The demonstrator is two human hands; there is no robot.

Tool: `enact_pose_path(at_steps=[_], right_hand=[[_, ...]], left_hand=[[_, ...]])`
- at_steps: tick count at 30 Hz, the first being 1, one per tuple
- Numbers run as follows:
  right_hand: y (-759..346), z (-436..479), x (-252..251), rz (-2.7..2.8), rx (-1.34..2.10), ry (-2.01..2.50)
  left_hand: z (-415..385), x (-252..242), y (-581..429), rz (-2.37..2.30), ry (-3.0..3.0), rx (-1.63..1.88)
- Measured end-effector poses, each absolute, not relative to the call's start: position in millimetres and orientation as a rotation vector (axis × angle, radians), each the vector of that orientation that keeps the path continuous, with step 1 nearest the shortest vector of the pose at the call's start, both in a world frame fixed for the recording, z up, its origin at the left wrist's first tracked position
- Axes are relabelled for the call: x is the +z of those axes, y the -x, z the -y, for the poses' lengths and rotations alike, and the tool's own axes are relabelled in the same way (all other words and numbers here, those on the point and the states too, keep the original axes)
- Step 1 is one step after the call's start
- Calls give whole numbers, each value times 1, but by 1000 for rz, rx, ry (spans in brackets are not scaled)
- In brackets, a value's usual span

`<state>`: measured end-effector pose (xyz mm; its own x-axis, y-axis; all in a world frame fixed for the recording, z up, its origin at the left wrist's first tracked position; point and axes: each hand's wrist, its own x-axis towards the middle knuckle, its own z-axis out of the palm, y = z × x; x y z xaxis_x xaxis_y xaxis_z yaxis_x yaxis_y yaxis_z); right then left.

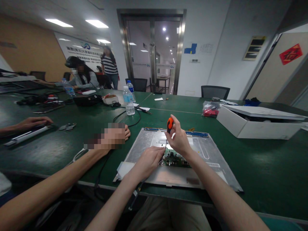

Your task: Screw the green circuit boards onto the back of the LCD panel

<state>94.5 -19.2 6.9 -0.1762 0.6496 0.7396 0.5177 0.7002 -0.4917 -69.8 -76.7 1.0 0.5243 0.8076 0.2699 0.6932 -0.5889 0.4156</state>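
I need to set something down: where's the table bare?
Bare table lies right of the metal panel, in front of the white box, and behind the panel, between the bottles and plastic bag. Left is crowded: another person's hand, a white bar.

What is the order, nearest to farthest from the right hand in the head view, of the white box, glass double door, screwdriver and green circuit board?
1. Screwdriver: gripped in the right hand.
2. Green circuit board: just below that hand.
3. White box: off to the right.
4. Glass double door: far ahead, beyond the table.
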Motion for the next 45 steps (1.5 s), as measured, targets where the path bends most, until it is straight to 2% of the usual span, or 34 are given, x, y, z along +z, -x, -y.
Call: enact_pose_path(at_steps=[45], right_hand=[[-93, 21, 13, 1773, 218, 925]], left_hand=[[70, -14, 71, -1300, -2534, 722]])
